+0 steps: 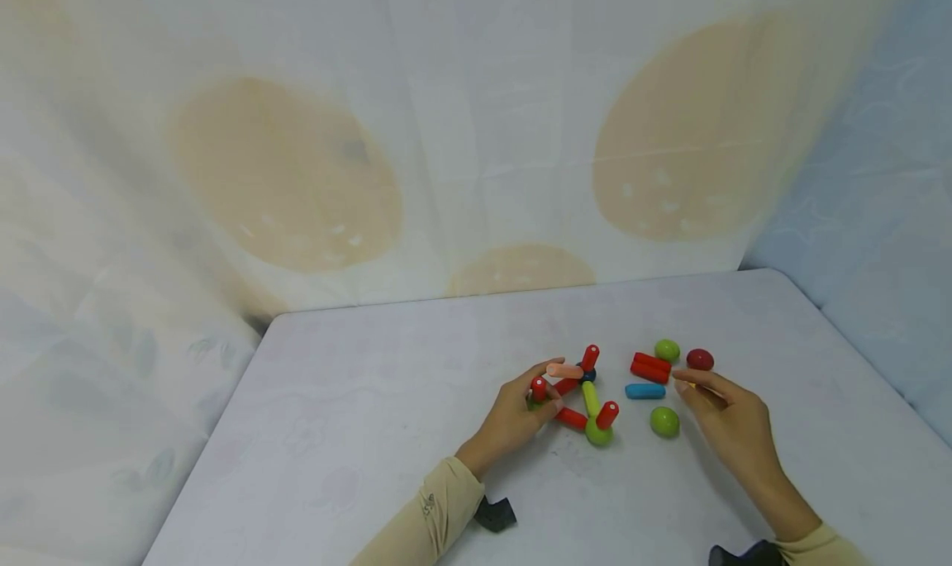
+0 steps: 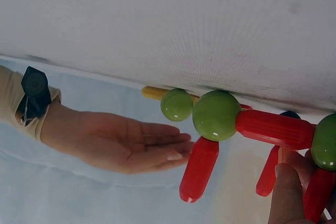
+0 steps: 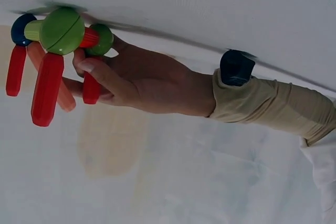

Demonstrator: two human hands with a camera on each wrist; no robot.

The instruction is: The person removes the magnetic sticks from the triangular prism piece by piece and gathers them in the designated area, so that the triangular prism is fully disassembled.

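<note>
My left hand (image 1: 545, 391) pinches a built figure of magnetic sticks and balls (image 1: 587, 397) that rests on the white table (image 1: 357, 434). Its fingers curl round an upright red stick (image 1: 539, 388) and touch a peach stick (image 1: 565, 371). The figure has a green ball (image 2: 216, 115) with red sticks (image 2: 268, 128) joined to it and a dark blue ball (image 3: 21, 29). My right hand (image 1: 695, 388) lies open to the right, fingers straight and holding nothing. It is close to a dark red ball (image 1: 700, 359) and a loose green ball (image 1: 664, 421).
Loose pieces lie between the hands: a blue stick (image 1: 644, 391), two red sticks (image 1: 650, 368) and a second green ball (image 1: 667, 349). A patterned cloth (image 1: 476, 136) hangs behind the table. The table's right edge (image 1: 855, 343) is near.
</note>
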